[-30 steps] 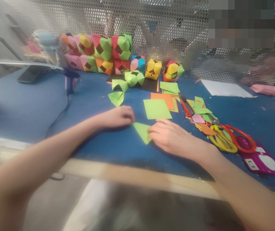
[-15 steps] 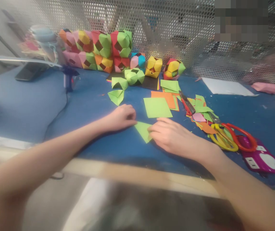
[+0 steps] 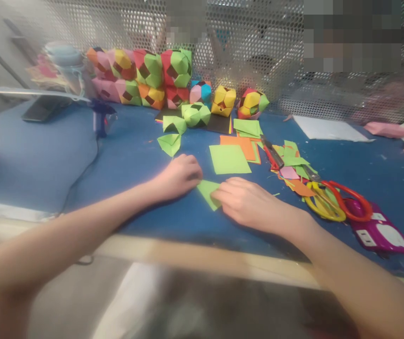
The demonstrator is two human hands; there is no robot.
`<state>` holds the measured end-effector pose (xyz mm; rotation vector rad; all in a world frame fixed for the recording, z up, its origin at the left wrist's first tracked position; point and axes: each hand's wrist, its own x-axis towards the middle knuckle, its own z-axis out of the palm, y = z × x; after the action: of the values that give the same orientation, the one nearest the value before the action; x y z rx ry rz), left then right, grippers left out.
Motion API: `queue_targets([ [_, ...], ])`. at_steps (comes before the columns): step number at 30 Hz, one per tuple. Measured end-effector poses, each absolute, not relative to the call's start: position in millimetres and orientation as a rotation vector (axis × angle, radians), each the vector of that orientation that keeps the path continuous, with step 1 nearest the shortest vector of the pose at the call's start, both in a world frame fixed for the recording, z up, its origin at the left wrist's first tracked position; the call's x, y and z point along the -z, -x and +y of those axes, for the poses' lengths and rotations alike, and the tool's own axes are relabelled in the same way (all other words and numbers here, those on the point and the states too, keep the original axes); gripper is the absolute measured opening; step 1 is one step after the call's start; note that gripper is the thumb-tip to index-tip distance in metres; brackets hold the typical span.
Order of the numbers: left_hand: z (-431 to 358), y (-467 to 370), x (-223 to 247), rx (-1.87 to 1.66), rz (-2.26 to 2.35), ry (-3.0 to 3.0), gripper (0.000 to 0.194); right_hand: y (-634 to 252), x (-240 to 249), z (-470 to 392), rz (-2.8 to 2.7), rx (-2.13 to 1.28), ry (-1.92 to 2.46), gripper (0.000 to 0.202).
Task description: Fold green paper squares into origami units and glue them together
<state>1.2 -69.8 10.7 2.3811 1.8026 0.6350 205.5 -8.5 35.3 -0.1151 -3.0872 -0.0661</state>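
Note:
A light green piece of folded paper [image 3: 208, 192], triangular in outline, lies on the blue tabletop between my hands. My left hand [image 3: 183, 176] has its fingers curled and pinches the paper's left corner. On the other side my right hand [image 3: 242, 200] grips the right part, its fingers bunched and covering that end. Just beyond lies a flat green paper square [image 3: 229, 159], with orange paper sheets [image 3: 239, 147] partly under it. Behind my left hand sit a folded green paper piece [image 3: 170, 143] and a green joined paper shape [image 3: 197, 114].
Folded paper balls [image 3: 149, 70] in several colours are stacked against the perforated metal screen [image 3: 240, 61]. To the right lie a cutter [image 3: 273, 154], paper scraps [image 3: 292, 162], scissors [image 3: 350, 200] and a purple packet [image 3: 382, 230]. A glue gun [image 3: 99, 117] with a cable stands at left.
My right hand has slid slightly, and its fingers cover a little more of the green paper's right side. The left hand stays on its corner. The whole view has shifted a little.

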Motion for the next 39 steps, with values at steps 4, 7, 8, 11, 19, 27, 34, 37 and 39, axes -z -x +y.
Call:
queue_targets([
  [4,-79,-15,-9,-0.449,1.603,-2.684,0.027,-204,-34,-9,-3.106,0.104,0.095,0.017],
  [7,-84,-22,-8,-0.305,1.578,-2.729,0.033,-205,-35,-9,-3.131,0.108,0.099,0.016],
  [8,-86,-24,-8,-0.280,1.618,-2.721,0.036,-205,-34,-9,-3.136,0.105,0.107,0.016],
  [11,-88,-28,-8,-0.207,1.729,-2.697,0.040,-204,-29,-9,-3.104,0.092,0.189,0.016],
  [19,-89,-34,-17,-0.011,1.822,-2.645,0.033,-206,-41,-15,-3.179,0.120,0.507,0.018],
  [27,-93,-35,-27,0.079,1.992,-2.593,0.040,-226,-65,-7,-3.247,0.399,0.784,0.025],
  [34,-88,-27,-30,-0.043,2.073,-2.517,0.050,-220,-63,12,-3.197,0.273,0.986,0.025],
  [37,-87,-24,-29,-0.127,2.014,-2.539,0.057,-219,-62,14,-3.190,0.235,0.999,0.023],
  [39,-88,-23,-26,-0.196,1.914,-2.623,0.057,-219,-60,14,-3.175,0.218,0.991,0.023],
])
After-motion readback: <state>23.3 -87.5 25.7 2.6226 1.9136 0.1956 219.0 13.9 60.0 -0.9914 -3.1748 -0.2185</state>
